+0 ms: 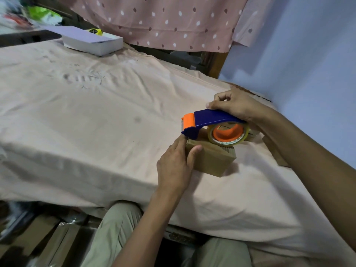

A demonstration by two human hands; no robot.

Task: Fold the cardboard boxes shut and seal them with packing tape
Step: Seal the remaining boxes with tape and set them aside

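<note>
A small brown cardboard box [212, 158] stands on the cloth-covered bed, its flaps folded down. On its top rests a blue and orange tape dispenser [208, 120] with a roll of clear packing tape [228, 134]. My right hand [231, 106] grips the dispenser's blue handle from above. My left hand [177, 162] holds the box's left side, thumb across the front face, index finger pressing up by the dispenser's cutter at the box's top edge. The box's far side is hidden behind the dispenser.
A white box [92, 40] with a yellow object behind it sits at the bed's far left. More flat brown cardboard [275, 151] lies under my right forearm. A blue wall [308, 54] runs along the right; dotted pink cloth [173, 22] hangs behind. Cardboard lies on the floor at the lower left.
</note>
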